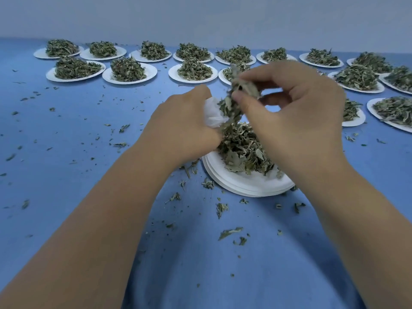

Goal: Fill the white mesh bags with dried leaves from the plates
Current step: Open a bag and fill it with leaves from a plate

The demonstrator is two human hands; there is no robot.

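My left hand (185,126) grips a white mesh bag (211,114) just left of and above a stack of white plates (249,185). A pile of dried green leaves (243,148) lies on the top plate. My right hand (294,108) pinches a clump of dried leaves (234,97) between thumb and fingers, held right at the bag's side. Some leaves trail down from the clump toward the pile. Most of the bag is hidden behind my left hand.
Several white plates heaped with dried leaves, such as one (129,72) at the back left and one (394,110) at the right, stand in rows across the blue table (66,141). Loose leaf crumbs (229,233) are scattered over the cloth near me.
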